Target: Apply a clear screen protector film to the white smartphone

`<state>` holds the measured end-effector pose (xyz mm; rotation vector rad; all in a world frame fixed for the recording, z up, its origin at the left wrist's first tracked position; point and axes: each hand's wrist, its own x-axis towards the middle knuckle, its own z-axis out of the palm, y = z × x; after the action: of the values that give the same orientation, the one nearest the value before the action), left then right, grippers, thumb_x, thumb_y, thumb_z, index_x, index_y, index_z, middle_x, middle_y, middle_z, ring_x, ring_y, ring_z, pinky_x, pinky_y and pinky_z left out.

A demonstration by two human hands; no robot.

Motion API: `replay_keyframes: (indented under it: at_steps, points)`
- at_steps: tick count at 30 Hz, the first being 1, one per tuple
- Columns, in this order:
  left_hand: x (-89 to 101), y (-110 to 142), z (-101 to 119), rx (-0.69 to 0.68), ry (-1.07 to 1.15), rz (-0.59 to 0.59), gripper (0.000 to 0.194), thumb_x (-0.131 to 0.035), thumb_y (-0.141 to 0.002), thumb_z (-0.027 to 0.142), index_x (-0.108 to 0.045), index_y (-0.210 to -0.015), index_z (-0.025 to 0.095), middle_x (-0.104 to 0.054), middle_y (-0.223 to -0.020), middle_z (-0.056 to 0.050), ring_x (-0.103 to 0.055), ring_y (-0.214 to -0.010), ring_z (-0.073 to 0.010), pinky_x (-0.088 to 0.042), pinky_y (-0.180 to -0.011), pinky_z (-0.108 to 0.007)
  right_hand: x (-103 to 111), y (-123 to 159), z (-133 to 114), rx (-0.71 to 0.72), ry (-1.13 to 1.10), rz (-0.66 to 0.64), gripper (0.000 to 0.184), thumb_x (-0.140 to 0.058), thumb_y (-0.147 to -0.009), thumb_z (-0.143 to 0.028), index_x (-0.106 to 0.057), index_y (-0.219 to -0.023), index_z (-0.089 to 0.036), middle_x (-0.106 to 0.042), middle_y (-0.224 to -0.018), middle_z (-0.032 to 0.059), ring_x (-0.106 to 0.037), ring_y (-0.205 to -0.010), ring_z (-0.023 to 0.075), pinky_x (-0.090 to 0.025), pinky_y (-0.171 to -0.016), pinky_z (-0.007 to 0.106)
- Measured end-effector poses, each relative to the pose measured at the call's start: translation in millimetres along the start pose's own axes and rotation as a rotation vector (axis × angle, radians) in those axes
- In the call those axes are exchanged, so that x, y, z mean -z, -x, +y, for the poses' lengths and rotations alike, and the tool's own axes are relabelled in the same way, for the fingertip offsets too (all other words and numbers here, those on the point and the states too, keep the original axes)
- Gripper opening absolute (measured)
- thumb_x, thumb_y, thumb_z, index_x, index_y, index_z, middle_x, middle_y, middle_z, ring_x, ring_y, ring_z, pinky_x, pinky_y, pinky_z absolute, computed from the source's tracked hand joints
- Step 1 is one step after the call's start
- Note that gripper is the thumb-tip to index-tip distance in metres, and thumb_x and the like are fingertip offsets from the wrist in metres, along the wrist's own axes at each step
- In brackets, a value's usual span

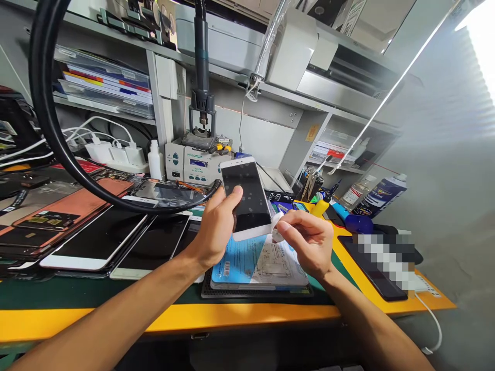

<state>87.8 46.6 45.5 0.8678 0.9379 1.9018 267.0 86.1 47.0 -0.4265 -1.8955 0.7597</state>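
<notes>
A white-framed smartphone with a dark, spotted screen is tilted up in front of me. My left hand grips it by its left edge, thumb resting on the glass. Close to the phone's lower right corner, my right hand pinches a small white item between thumb and fingers. Its kind is hard to make out, and the fingers cover part of it. Below the phone lies a blue and white booklet or packet on a black pad.
Several phones and screens lie at the left. A black hose loops over them from a hot air station. Toward the right are a yellow-handled tool, a spray can, a clear bottle and a dark phone.
</notes>
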Motion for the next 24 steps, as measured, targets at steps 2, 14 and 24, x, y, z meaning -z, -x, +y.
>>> replay_keyframes:
  at_steps: [2, 14, 24]
  points:
    - [-0.1, 4, 2, 0.068, 0.007, -0.056, 0.03, -0.074, -0.086, 0.046, -0.072, -0.101, 0.02, -0.074, -0.091, -0.002, -0.068, -0.091, -0.0227, -0.053, -0.087, -0.035, 1, -3, 0, -0.055, -0.084, -0.001, 0.017, -0.07, -0.092, -0.023, -0.071, -0.076, -0.019, -0.068, -0.068, 0.0, -0.064, -0.055, 0.012, -0.053, -0.053, 0.024]
    - [-3.6, 15, 13, 0.016, -0.331, -0.361, 0.026, -0.057, -0.099, 0.045, -0.066, -0.103, 0.02, -0.069, -0.101, -0.002, -0.06, -0.103, -0.024, -0.045, -0.098, -0.036, 8, -17, 13, -0.153, -0.366, 0.133, 0.01, -0.081, -0.087, -0.026, -0.073, -0.086, -0.02, -0.069, -0.065, -0.0028, -0.063, -0.047, 0.0116, -0.05, -0.046, 0.025]
    - [-6.2, 20, 18, 0.057, -0.396, -0.47, 0.027, -0.054, -0.098, 0.048, -0.056, -0.092, 0.022, -0.065, -0.095, -0.003, -0.059, -0.094, -0.0248, -0.046, -0.092, -0.038, 17, -28, 11, -0.151, -0.32, 0.246, 0.021, -0.085, -0.081, -0.028, -0.073, -0.097, -0.022, -0.068, -0.062, -0.0055, -0.062, -0.046, 0.012, -0.05, -0.046, 0.026]
